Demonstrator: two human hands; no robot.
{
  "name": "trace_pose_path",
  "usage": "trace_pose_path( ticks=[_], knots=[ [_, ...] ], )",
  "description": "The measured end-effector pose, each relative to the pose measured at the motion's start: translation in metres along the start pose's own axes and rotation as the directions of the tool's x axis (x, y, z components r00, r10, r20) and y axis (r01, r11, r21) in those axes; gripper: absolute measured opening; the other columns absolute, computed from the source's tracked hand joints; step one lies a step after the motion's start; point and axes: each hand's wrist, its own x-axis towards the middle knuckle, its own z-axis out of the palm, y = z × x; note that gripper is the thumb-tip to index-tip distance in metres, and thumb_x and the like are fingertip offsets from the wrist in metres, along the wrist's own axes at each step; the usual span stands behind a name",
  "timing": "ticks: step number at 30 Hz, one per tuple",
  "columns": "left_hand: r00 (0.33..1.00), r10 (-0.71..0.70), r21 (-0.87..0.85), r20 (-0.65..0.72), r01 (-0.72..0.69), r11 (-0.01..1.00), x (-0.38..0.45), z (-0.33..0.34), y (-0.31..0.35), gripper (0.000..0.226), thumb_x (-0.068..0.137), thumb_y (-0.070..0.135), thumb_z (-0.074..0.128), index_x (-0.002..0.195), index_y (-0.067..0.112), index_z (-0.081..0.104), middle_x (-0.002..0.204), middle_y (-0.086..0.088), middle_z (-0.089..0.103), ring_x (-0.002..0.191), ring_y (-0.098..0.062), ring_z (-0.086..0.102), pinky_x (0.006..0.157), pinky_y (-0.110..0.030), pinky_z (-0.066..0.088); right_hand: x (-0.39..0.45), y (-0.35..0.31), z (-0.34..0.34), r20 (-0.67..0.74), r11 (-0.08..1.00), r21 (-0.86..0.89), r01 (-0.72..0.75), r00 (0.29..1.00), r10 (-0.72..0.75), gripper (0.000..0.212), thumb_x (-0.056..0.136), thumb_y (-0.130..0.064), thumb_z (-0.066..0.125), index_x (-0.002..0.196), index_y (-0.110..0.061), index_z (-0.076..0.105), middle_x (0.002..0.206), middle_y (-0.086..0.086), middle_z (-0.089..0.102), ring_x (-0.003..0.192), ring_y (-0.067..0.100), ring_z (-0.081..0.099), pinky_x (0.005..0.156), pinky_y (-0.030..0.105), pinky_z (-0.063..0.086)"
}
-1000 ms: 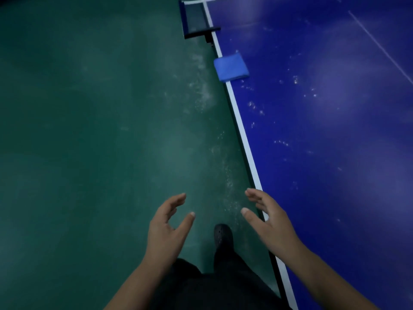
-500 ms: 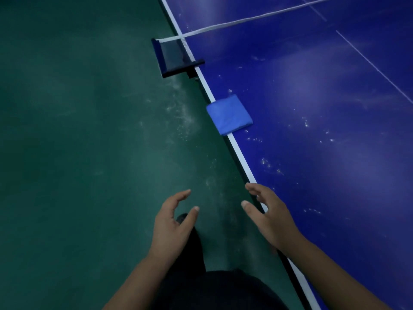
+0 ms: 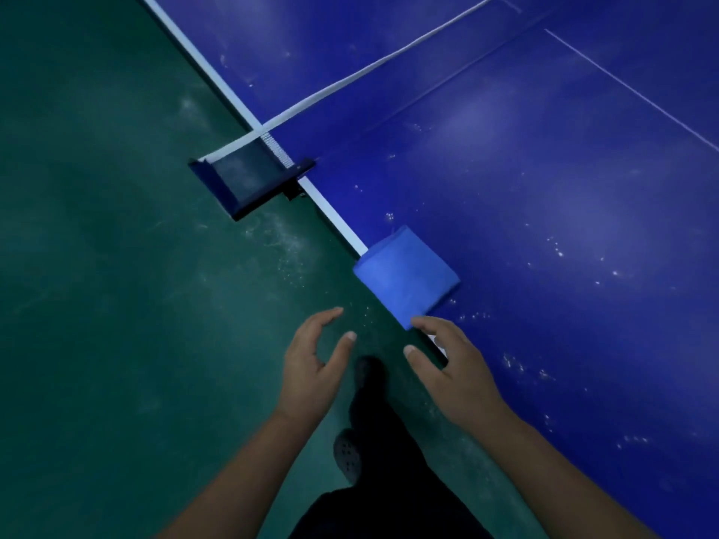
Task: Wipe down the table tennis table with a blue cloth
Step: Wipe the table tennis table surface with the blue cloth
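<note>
A folded blue cloth (image 3: 404,276) lies on the near side edge of the dark blue table tennis table (image 3: 564,212), overhanging the white border line a little. White specks and dust dot the tabletop around it. My right hand (image 3: 453,369) hovers just below the cloth, fingers spread and loosely curved, its fingertips close to the cloth's near corner, holding nothing. My left hand (image 3: 315,367) hangs over the green floor to the left of the table edge, fingers relaxed and apart, also empty.
The net (image 3: 373,68) runs across the table to a dark clamp post (image 3: 249,178) sticking out over the edge. Green floor (image 3: 116,305) with dusty marks fills the left. My dark trousers and shoes (image 3: 365,433) are below the hands.
I have walked along the table towards the net. The cloth and net post have come much closer, and my right hand now reaches almost to the cloth.
</note>
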Motion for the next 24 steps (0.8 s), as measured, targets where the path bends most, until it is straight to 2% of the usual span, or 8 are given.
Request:
trace_pose_path(
  ticks=[4, 7, 9, 10, 13, 17, 20, 24],
  knots=[
    [0.999, -0.035, 0.014, 0.023, 0.035, 0.999, 0.075, 0.010, -0.021, 0.025, 0.088, 0.038, 0.060, 0.113, 0.044, 0.057, 0.120, 0.022, 0.061, 0.114, 0.011, 0.053, 0.097, -0.005, 0.035, 0.063, 0.010, 0.026, -0.065, 0.999, -0.025, -0.039, 0.997, 0.038, 0.026, 0.097, -0.032, 0.062, 0.120, -0.042, 0.057, 0.126, -0.033, 0.050, 0.120, -0.020, 0.039, 0.104, 0.023, 0.041],
    [0.996, 0.024, 0.096, 0.091, -0.032, 0.995, 0.130, 0.021, -0.038, 0.030, 0.090, 0.036, 0.059, 0.119, 0.032, 0.061, 0.124, 0.019, 0.058, 0.117, 0.012, 0.049, 0.099, -0.003, 0.030, 0.116, 0.018, 0.045, -0.144, 0.977, -0.209, -0.044, 0.989, 0.013, 0.036, 0.101, -0.033, 0.054, 0.135, -0.022, 0.059, 0.150, -0.013, 0.042, 0.142, -0.001, 0.025, 0.120, 0.034, 0.027],
    [0.983, 0.075, 0.193, 0.166, -0.107, 0.975, 0.165, 0.028, -0.048, 0.038, 0.091, 0.037, 0.056, 0.123, 0.016, 0.064, 0.132, 0.005, 0.056, 0.126, -0.004, 0.047, 0.108, -0.013, 0.029, 0.148, 0.023, 0.056, -0.129, 0.908, -0.411, -0.078, 0.991, 0.026, 0.049, 0.103, -0.042, 0.045, 0.148, -0.022, 0.046, 0.164, -0.005, 0.022, 0.153, 0.015, 0.007, 0.124, 0.038, 0.012],
    [0.973, 0.108, 0.244, 0.203, -0.157, 0.957, 0.182, 0.031, -0.053, 0.042, 0.093, 0.038, 0.053, 0.123, 0.011, 0.063, 0.137, -0.003, 0.054, 0.130, -0.014, 0.046, 0.112, -0.023, 0.030, 0.160, 0.026, 0.062, -0.137, 0.856, -0.510, -0.089, 0.990, 0.021, 0.053, 0.104, -0.045, 0.041, 0.151, -0.022, 0.041, 0.166, -0.003, 0.017, 0.154, 0.021, 0.005, 0.124, 0.042, 0.010],
    [0.926, 0.234, 0.402, 0.295, -0.343, 0.849, 0.230, 0.036, -0.074, 0.048, 0.098, 0.039, 0.042, 0.129, 0.006, 0.060, 0.148, -0.018, 0.041, 0.140, -0.035, 0.034, 0.116, -0.050, 0.028, 0.175, 0.040, 0.074, -0.167, 0.718, -0.689, -0.099, 0.986, -0.024, 0.058, 0.102, -0.049, 0.032, 0.152, -0.020, 0.040, 0.164, 0.003, 0.024, 0.152, 0.031, 0.019, 0.121, 0.051, 0.020],
    [0.888, 0.266, 0.566, 0.375, -0.446, 0.693, 0.289, 0.025, -0.104, 0.064, 0.099, 0.049, 0.034, 0.147, 0.006, 0.043, 0.159, -0.022, 0.024, 0.149, -0.038, 0.013, 0.123, -0.047, 0.005, 0.180, 0.067, 0.063, -0.228, 0.656, -0.733, -0.180, 0.973, 0.011, 0.058, 0.104, -0.049, 0.022, 0.155, -0.022, 0.029, 0.165, 0.002, 0.020, 0.153, 0.028, 0.014, 0.121, 0.048, 0.013],
    [0.834, 0.307, 0.595, 0.458, -0.545, 0.591, 0.313, 0.010, -0.115, 0.068, 0.100, 0.055, 0.029, 0.151, 0.010, 0.035, 0.159, -0.020, 0.025, 0.150, -0.036, 0.015, 0.123, -0.049, 0.002, 0.209, 0.076, 0.026, -0.337, 0.609, -0.731, -0.308, 0.939, 0.071, 0.062, 0.102, -0.048, 0.020, 0.156, -0.018, 0.028, 0.165, 0.003, 0.019, 0.153, 0.029, 0.013, 0.121, 0.050, 0.012],
    [0.791, 0.352, 0.594, 0.500, -0.609, 0.526, 0.320, -0.001, -0.117, 0.062, 0.102, 0.051, 0.026, 0.150, 0.013, 0.038, 0.157, -0.016, 0.030, 0.148, -0.033, 0.023, 0.123, -0.050, 0.003, 0.281, 0.065, -0.002, -0.635, 0.622, -0.479, -0.619, 0.734, 0.241, 0.068, 0.100, -0.050, 0.013, 0.159, -0.016, 0.020, 0.167, 0.004, 0.012, 0.154, 0.029, 0.007, 0.123, 0.052, 0.008]
  ],
)
